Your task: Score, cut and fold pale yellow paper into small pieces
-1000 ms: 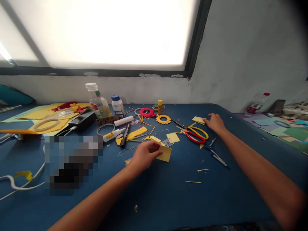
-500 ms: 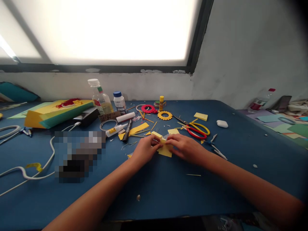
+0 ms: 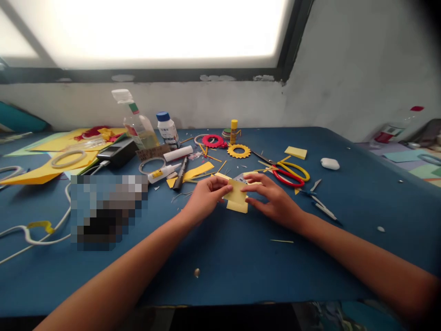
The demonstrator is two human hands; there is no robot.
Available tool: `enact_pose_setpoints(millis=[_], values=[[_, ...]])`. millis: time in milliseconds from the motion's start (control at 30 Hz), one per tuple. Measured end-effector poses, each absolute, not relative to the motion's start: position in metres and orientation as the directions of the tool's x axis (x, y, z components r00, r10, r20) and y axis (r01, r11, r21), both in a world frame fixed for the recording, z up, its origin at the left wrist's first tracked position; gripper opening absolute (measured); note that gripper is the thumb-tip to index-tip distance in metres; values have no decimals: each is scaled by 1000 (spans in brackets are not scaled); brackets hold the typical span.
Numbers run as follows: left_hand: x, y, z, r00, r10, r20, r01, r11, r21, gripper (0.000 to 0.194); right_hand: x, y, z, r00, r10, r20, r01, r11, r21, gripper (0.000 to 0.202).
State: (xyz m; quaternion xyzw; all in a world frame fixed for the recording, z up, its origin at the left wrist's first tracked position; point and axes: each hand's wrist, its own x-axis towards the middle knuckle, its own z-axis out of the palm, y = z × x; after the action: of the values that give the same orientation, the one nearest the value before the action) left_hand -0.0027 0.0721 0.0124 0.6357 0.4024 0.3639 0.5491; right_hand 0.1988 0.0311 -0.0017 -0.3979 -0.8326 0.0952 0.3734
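Observation:
A small yellow paper piece (image 3: 235, 191) is pinched between the thumb and fingers of my left hand (image 3: 204, 198), its flat face toward me. My right hand (image 3: 277, 198) is at the paper's right side with fingers spread; one fingertip reaches its edge, and I cannot tell whether it presses. Below the held piece another yellow paper piece (image 3: 237, 207) shows, partly covered. More pale yellow paper lies just behind the fingers, mostly hidden. Right of my right hand are scissors (image 3: 292, 177) with red and yellow handles.
On the blue table (image 3: 241, 266) lie a black marker (image 3: 180, 174), a glue bottle (image 3: 164, 173), a yellow gear-shaped ring (image 3: 239, 151), a red ring (image 3: 212, 141) and a glue stick (image 3: 234, 132). A craft knife (image 3: 324, 209) lies right, a clear bottle (image 3: 139, 126) stands back left.
My right hand's fingers have spread and drawn away from their grip on the paper. The held piece now faces me more fully. Sheets at the left have shifted, exposing a tape roll.

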Motion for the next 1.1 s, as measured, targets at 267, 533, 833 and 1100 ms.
enact_pose_setpoints(millis=[267, 533, 833, 1100], values=[[2, 57, 19, 437, 899, -30, 3, 32, 999, 25, 188, 23, 4, -163, 882, 443, 295, 472, -831, 10], [5, 46, 29, 520, 854, -21, -64, 63, 996, 31, 180, 17, 11, 5, 978, 207, 64, 206, -976, 32], [7, 40, 30, 534, 844, -44, -96, 112, 989, 32, 179, 15, 15, 42, 979, 201, 51, 199, -979, 15], [8, 41, 29, 504, 862, -58, -89, 119, 989, 28, 176, 12, 18, 56, 974, 218, 77, 214, -974, 12]])
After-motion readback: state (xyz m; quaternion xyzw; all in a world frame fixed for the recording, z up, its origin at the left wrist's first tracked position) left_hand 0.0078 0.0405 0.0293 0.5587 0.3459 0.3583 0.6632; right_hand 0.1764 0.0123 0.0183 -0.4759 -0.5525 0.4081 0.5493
